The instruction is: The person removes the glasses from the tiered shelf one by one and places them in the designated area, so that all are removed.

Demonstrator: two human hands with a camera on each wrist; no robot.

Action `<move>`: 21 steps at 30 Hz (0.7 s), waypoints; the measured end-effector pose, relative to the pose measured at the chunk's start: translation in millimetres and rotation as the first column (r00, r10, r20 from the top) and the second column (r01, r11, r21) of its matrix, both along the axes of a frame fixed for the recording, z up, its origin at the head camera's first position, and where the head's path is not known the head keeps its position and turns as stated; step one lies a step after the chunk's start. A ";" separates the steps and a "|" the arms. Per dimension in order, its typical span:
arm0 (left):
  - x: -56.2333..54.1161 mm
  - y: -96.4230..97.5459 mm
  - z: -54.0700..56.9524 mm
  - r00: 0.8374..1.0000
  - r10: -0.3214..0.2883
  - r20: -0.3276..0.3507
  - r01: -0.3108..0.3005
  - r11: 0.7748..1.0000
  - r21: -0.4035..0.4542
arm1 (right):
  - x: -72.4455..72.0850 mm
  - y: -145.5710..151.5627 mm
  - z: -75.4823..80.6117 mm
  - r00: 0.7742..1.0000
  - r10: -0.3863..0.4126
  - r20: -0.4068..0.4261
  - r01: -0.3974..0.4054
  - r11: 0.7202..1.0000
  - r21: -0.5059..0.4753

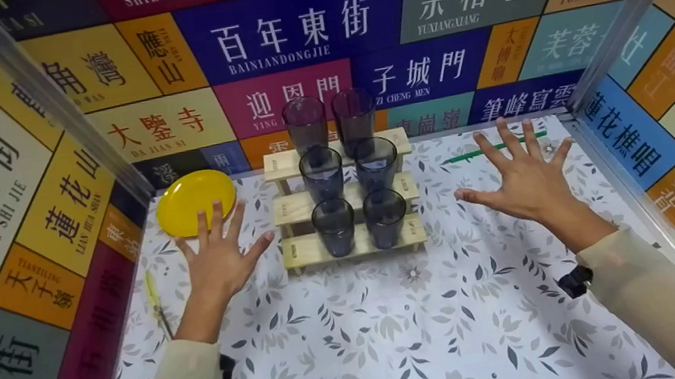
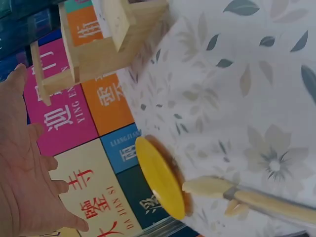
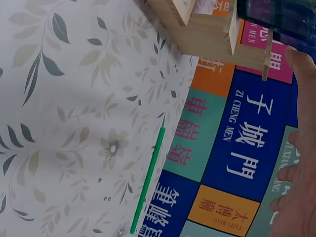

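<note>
My left hand (image 1: 217, 259), fingers spread, is held over the table in front of a yellow plate (image 1: 193, 194); its fingertips overlap the plate's near edge in the head view. Over the right side, my right hand (image 1: 526, 182) is also spread wide and holds nothing. Behind its fingers lies a thin green stick (image 1: 465, 156), seen whole in the right wrist view. Between the hands stands a three-step wooden rack (image 1: 354, 245). Dark see-through glasses (image 1: 334, 228) stand on it in pairs, two per step.
A long utensil with a pale yellow tip (image 2: 205, 186) lies left of my left hand, near the plate. White leaf-patterned cloth (image 1: 356, 342) covers the table. Panels with large printed characters (image 1: 293, 34) wall in the back and both sides, with clear edging posts at the corners.
</note>
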State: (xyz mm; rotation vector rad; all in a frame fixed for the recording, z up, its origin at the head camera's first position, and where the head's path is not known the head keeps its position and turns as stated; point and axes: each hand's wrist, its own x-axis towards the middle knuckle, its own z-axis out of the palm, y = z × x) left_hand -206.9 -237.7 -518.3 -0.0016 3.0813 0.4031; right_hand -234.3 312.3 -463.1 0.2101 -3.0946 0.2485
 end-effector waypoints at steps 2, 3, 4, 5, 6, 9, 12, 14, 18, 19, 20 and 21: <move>1.0 4.0 -7.9 1.000 -0.007 0.025 0.007 1.000 -0.004 | -0.2 -5.4 0.3 1.000 0.008 0.000 -0.008 1.000 -0.002; 1.5 6.1 -11.9 0.999 -0.010 0.034 0.010 1.000 0.000 | -0.1 -8.4 0.6 1.000 0.014 -0.001 -0.014 1.000 -0.005; 2.1 8.2 -15.7 0.999 -0.014 0.046 0.014 1.000 0.006 | -0.3 -11.3 0.4 1.000 0.020 -0.002 -0.020 1.000 -0.006; 2.8 10.3 -19.4 0.998 -0.020 0.057 0.019 1.000 0.014 | -0.6 -14.1 0.0 1.000 0.026 -0.003 -0.026 1.000 -0.008; 3.4 12.2 -23.3 0.997 -0.024 0.069 0.022 0.999 0.025 | -1.0 -17.3 -0.2 0.999 0.033 -0.001 -0.033 0.999 -0.013; 3.8 18.0 -33.6 0.996 -0.031 0.089 0.026 0.998 0.059 | -2.6 -27.2 -0.2 0.998 0.058 -0.007 -0.059 0.998 -0.024; 3.8 23.8 -43.8 0.993 -0.031 0.110 0.021 0.996 0.084 | -4.2 -37.6 -1.3 0.996 0.086 -0.008 -0.087 0.996 -0.032; 3.3 28.0 -50.5 0.992 -0.028 0.126 0.017 0.996 0.087 | -4.2 -44.4 -2.7 0.994 0.106 -0.011 -0.106 0.994 -0.035; 3.0 35.8 -61.7 0.989 -0.027 0.144 0.015 0.996 0.084 | -3.0 -59.2 -5.7 0.989 0.144 -0.022 -0.145 0.988 -0.053; 3.2 37.3 -63.8 0.989 -0.028 0.143 0.016 0.996 0.083 | -2.4 -63.2 -6.5 0.988 0.155 -0.028 -0.156 0.986 -0.060; 3.2 38.5 -65.9 0.989 -0.031 0.143 0.019 0.996 0.085 | -1.9 -67.2 -7.8 0.986 0.164 -0.034 -0.166 0.984 -0.068; 3.4 39.6 -67.5 0.989 -0.036 0.141 0.023 0.995 0.093 | -1.1 -71.3 -8.9 0.984 0.175 -0.039 -0.177 0.981 -0.079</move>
